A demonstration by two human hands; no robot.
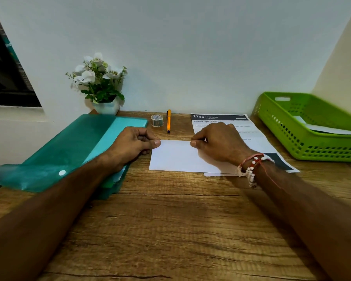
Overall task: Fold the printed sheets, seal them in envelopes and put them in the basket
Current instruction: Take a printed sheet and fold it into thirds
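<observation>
A folded white sheet (pixel 176 157) lies flat on the wooden desk (pixel 170 220) in the middle. My left hand (pixel 133 144) pinches its far left corner with thumb and fingers. My right hand (pixel 217 141) pinches the far edge toward the right and covers part of the sheet. Under and behind it lies a printed sheet (pixel 251 128) with a dark header reading 2703. A green basket (pixel 304 138) at the right holds white paper, perhaps envelopes (pixel 328 128). A roll of clear tape (pixel 157 120) stands behind the folded sheet.
A teal plastic folder (pixel 69 151) with its flap open lies at the left, under my left forearm. An orange pen (pixel 168 121) lies next to the tape. A white pot of flowers (pixel 101 86) stands at the wall. The wall closes the desk's back.
</observation>
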